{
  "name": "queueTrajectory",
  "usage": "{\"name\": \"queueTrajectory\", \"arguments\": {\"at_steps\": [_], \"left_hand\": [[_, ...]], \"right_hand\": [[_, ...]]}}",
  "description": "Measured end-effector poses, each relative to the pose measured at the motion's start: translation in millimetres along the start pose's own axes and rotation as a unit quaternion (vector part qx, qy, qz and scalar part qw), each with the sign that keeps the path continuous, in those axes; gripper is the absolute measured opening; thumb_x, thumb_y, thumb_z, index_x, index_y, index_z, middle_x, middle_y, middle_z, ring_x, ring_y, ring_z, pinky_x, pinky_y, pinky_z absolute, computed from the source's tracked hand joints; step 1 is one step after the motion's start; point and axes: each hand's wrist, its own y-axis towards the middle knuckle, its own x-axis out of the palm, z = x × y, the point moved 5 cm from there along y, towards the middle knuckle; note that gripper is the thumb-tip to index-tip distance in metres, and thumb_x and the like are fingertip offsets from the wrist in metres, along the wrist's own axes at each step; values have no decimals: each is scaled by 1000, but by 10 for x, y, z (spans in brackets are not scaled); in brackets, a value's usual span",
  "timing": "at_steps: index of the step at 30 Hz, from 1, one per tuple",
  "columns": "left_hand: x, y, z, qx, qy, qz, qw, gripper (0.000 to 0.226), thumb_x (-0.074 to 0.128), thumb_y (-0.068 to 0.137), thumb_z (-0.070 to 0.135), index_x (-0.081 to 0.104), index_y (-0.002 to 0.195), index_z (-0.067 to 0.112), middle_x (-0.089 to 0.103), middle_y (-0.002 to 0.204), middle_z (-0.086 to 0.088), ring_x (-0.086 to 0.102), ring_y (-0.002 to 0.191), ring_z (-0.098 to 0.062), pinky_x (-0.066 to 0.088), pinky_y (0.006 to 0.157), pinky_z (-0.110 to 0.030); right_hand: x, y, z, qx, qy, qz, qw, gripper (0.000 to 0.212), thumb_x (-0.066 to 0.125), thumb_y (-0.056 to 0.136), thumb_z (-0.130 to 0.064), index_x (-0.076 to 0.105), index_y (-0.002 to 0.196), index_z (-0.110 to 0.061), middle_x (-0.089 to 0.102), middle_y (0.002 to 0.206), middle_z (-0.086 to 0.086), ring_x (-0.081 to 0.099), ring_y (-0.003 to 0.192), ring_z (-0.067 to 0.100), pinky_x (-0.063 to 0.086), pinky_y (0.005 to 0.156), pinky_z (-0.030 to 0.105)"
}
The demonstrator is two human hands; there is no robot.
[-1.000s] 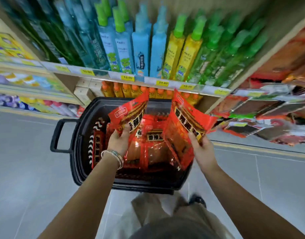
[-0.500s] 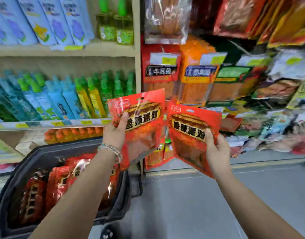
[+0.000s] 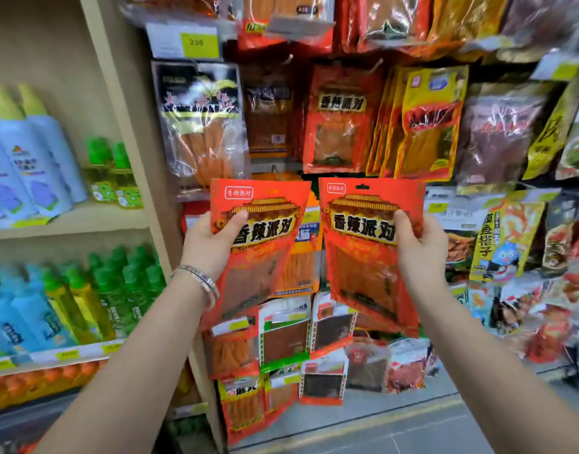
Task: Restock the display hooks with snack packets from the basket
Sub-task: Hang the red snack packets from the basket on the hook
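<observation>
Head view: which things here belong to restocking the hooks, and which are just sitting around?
For the job: left hand, left red packet, right hand, right red packet, matching hung packet.
Just there: blue bottles, green bottles, yellow packets, price label.

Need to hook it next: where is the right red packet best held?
Pinch the right packet at its right edge below the top band, coming from the right, as the right hand does. It is flat and roughly upright, so the top-centre hang hole is free.
</observation>
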Motion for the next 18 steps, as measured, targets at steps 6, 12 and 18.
{"name": "queueTrajectory", "arguments": {"at_steps": [6,12,18], "left_hand": [[376,609,416,39,-70,36,996,6,67,68,46,65,73,44,69,80,13,66,81,-15,54,81,-45],[766,1038,753,82,-108,10,991,9,61,78,53,66,70,53,68,70,23,63,65,2,55,65,-28],[1092,1267,877,62,-152,-18,986,24,66,63,58,70,73,36,72,82,3,68,86,-29,53,81,-57]], "right_hand": [[104,1003,-134,-27,64,60,996,43,52,94,-38,57,86,3,45,72,3,37,58,3,31,53,18],[238,1683,-236,-43,95,87,991,35,54,94,-33,40,66,-16,34,65,-6,29,53,0,28,52,16],[389,2237,-163,5,204,39,978,53,58,90,-42,51,130,-9,52,136,4,48,121,9,37,103,28]]}}
